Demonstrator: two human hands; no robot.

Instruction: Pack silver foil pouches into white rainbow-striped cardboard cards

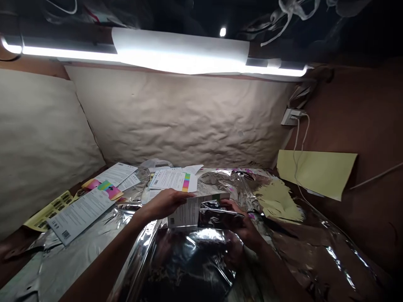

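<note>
My left hand [163, 204] grips the left end of a white cardboard carton [184, 213], with its fingers lying across the top. My right hand [241, 224] is at the carton's other end and is shut on a shiny dark foil pouch [220, 216]. The pouch presses against or partly into the carton's right end, and I cannot tell which. Its overlap hides part of the carton. Below both hands lies a crumpled sheet of mirror-like silver foil [185, 260].
Printed leaflets [80, 214] and a colour-striped card [171, 180] lie at the back left, with a yellow label sheet [47, 212]. Yellow paper scraps [277, 201] lie to the right. Beige paper lines the walls, a lamp runs overhead, and a socket [291, 117] has a white cable.
</note>
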